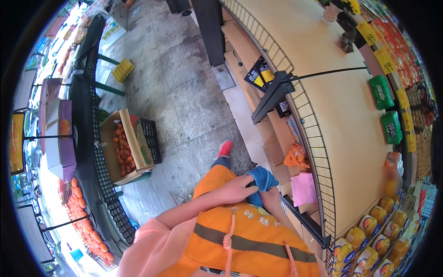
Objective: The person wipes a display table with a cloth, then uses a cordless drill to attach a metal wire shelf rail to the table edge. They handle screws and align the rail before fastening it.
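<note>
A crumpled blue cloth (263, 178) is bunched up in front of my orange apron (217, 221). My left hand (239, 189) reaches across from a pink sleeve, its fingers closed on the cloth's near left edge. Close beside it, my right hand (271, 197) is at the cloth's lower right side, partly covered by it. The right fingers are hidden under the blue folds. A lower fold of the cloth hangs between the two hands.
A wooden shelf (341, 134) with a wire rail runs along my right, carrying jars of yellow fruit (368, 225) and green packs (391, 127). On the left, a cardboard box of tomatoes (122, 150) stands below a black mesh-sided stand. Grey tiled floor (184, 92) stretches ahead.
</note>
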`<state>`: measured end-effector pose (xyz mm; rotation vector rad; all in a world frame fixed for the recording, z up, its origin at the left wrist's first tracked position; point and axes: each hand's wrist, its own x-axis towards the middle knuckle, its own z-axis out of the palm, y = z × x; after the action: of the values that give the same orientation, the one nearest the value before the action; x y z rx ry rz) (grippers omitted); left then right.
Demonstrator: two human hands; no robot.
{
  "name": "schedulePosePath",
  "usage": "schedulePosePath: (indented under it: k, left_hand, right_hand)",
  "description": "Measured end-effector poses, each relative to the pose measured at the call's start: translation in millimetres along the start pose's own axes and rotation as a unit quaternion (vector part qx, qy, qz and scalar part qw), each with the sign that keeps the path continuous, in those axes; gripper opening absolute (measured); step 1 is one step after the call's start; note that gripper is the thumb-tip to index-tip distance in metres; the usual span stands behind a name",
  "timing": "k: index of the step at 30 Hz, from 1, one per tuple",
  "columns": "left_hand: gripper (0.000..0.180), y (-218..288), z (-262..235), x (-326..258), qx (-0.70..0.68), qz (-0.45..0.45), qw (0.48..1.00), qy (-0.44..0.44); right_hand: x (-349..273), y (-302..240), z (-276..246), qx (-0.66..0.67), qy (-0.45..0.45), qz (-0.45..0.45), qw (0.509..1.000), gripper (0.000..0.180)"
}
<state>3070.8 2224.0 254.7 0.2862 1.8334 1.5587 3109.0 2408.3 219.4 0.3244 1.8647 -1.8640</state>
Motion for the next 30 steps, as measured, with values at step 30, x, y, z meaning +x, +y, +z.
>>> schedulePosePath:
  k: [30]
  left_hand:
    - [0.026, -165, -193, -78, -0.555, -0.24, 0.721, 0.338]
  right_hand:
    - [318, 166, -205, 0.551, 0.389, 0.082, 0.734, 0.057]
